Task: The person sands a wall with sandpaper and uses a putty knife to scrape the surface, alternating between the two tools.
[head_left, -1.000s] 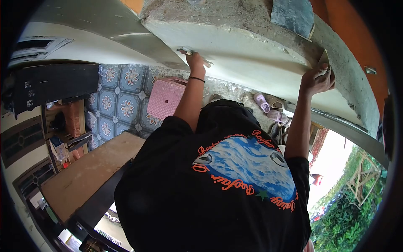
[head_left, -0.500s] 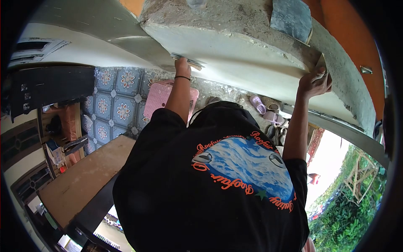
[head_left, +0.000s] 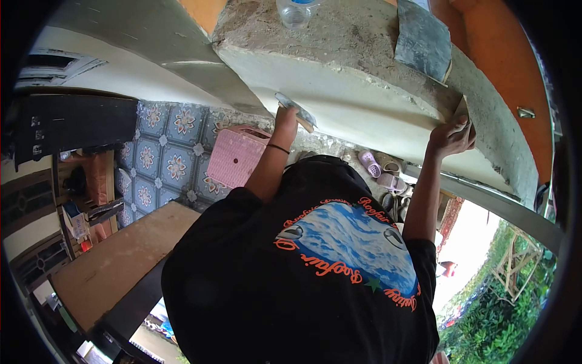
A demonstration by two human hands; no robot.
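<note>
My left hand (head_left: 287, 123) is closed round the handle of a flat trowel (head_left: 305, 116), whose blade lies against or very near the pale plastered face (head_left: 345, 97) of a curved ledge. Over at the right end of the ledge, my right hand (head_left: 451, 136) grips a thin scraper-like plate (head_left: 462, 107) at the upper edge; its blade is partly hidden and hard to make out. On the rough concrete top (head_left: 357, 33) rest a grey sheet (head_left: 422, 42) and a clear plastic bottle (head_left: 295, 17).
A pink plastic stool (head_left: 237, 156) stands on the patterned tile floor (head_left: 177, 167). Several shoes, including a purple clog (head_left: 369, 164), lie below the ledge. A brown tabletop (head_left: 124, 261) is at lower left. Greenery (head_left: 497, 312) shows outside at lower right.
My left hand and the trowel have moved right and down along the plastered face. My right hand stays at the ledge's edge. The view has shifted slightly, showing more of the bottle.
</note>
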